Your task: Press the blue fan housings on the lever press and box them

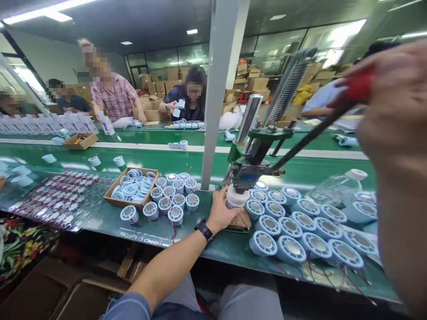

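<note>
1. A workshop with pale ceiling lights, a grey post [218, 89] and piled cardboard boxes [256, 83] surrounds a long green work surface [147, 233]. It is glossy, and a pale strip [143, 146] runs along it. Across it are a person in a checked shirt [115, 95] and a person in a dark top [187, 103] holding pale blue pieces.
2. A green and grey hand press [247, 173] stands near the middle, with a bright metal column, a coiled spring and a long dark lever. The right hand [393, 102], large and blurred, is closed around the lever's red grip [362, 86]; the frame's right edge cuts off its arm.
3. Light blue round housings [290, 248] with silvery centres and slotted rims crowd the surface right of the press; more sit to its left, beside a cardboard tray [110, 200] of blue rings [133, 184]. Thin red and dark wires trail from some. A clear bottle [333, 189] partly blends into the back rows.
4. The left hand [222, 212], wearing a black wristband [204, 230], grips a white round piece [236, 197] directly under the press head. The piece is smooth and short; fingers and press hide its sides and top. What lies inside it cannot be told.
</note>
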The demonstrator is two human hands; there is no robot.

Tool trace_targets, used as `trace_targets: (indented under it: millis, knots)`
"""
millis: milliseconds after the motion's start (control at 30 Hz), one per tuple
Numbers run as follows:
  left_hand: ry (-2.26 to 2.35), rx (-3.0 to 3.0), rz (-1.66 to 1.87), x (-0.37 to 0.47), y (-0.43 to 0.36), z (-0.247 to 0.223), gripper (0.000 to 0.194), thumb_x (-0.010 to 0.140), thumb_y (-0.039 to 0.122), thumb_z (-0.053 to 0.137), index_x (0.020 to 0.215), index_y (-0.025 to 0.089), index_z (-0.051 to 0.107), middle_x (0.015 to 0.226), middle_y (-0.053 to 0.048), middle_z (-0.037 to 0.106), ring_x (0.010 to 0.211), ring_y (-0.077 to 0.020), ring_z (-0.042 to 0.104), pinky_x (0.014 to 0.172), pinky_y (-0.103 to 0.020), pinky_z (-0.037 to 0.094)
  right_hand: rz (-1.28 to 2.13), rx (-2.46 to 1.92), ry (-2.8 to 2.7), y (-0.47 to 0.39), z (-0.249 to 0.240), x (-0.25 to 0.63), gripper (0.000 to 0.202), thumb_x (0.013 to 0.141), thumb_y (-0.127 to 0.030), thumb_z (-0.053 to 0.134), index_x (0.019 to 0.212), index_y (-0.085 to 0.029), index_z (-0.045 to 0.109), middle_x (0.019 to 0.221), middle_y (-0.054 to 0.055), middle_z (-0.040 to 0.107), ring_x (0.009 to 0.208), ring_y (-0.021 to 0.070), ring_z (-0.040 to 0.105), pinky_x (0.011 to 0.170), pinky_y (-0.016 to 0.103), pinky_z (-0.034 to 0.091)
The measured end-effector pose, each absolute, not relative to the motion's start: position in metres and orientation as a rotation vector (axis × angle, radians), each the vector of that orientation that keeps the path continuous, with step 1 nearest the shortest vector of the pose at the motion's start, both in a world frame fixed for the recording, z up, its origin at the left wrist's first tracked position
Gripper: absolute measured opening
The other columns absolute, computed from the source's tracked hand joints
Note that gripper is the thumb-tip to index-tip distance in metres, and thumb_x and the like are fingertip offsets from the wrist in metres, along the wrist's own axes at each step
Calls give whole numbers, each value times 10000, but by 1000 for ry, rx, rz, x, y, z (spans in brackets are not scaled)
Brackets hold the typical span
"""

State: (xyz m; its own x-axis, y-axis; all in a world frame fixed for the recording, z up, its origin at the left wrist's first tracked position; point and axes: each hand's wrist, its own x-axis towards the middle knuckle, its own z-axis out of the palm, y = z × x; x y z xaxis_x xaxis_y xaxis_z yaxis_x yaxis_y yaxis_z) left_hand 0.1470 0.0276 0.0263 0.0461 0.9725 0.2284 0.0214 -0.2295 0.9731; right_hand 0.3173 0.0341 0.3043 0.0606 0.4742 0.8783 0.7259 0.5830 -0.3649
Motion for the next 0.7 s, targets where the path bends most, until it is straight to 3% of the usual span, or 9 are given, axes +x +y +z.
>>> trace_targets:
  millis: [33,100,167,233,333,400,467,567,700]
  knots:
    - [1131,1486,1320,143,18,30,708,650,132,813,1303,181,542,1190,-100,610,1159,-277,547,1067,-436,407,-204,-1134,-1603,50,323,310,587,1036,-416,249,1114,18,636,934,90,668,739,42,606,675,262,446]
    - [1247,1595,1290,130,-5,35,583,677,141,791,1221,206,595,1120,-73,615,1110,-265,547,1024,-416,432,-215,-1264,-1659,63,338,298,520,1008,-383,326,1159,18,620,1029,84,674,928,92,626,818,336,442]
    - [1365,1663,1271,114,-28,34,543,694,135,769,1200,231,597,1119,-57,597,1101,-252,535,1010,-394,438,-367,-1214,-1644,51,323,291,454,978,-353,431,1249,-26,592,1253,109,610,1231,196,524,1001,431,375]
    - [1489,1687,1232,99,-47,26,508,708,121,744,1181,235,600,1148,-57,566,1119,-248,528,1022,-383,434,-456,-1024,-1576,22,282,282,427,951,-294,517,1319,-81,561,1365,128,537,1325,241,454,1048,447,380]
    - [1648,1637,1122,83,-62,12,590,727,91,706,1284,201,546,1216,-94,510,1156,-262,540,1048,-391,434,-295,-827,-1651,-25,192,258,247,946,-219,505,1146,-149,631,1148,100,645,1121,202,605,959,394,493]
    - [1677,1646,1088,76,-64,9,709,760,69,654,1419,180,420,1331,-131,451,1206,-271,536,1060,-392,440,-159,-863,-1765,-45,128,237,169,940,-209,503,1036,-169,637,1066,83,661,1020,190,640,878,341,530]
    - [1662,1767,1101,66,-62,15,680,835,46,520,1477,181,339,1414,-145,407,1262,-252,511,1076,-377,439,-14,-929,-1836,-54,73,217,164,938,-181,477,992,-177,632,1004,77,666,911,171,657,761,275,544]
    - [1681,2132,1017,48,-44,33,559,890,16,332,1418,165,439,1408,-134,472,1328,-244,454,1138,-417,383,106,-985,-1988,-50,14,196,239,933,-138,411,955,-182,644,907,70,669,808,165,654,709,258,545]
    - [1845,2482,567,30,-12,43,461,910,67,398,1354,125,508,1433,-161,483,1398,-337,362,1177,-598,257,35,-1126,-2147,-25,-22,187,319,910,-152,394,1053,-162,678,997,114,661,921,234,646,819,380,570]
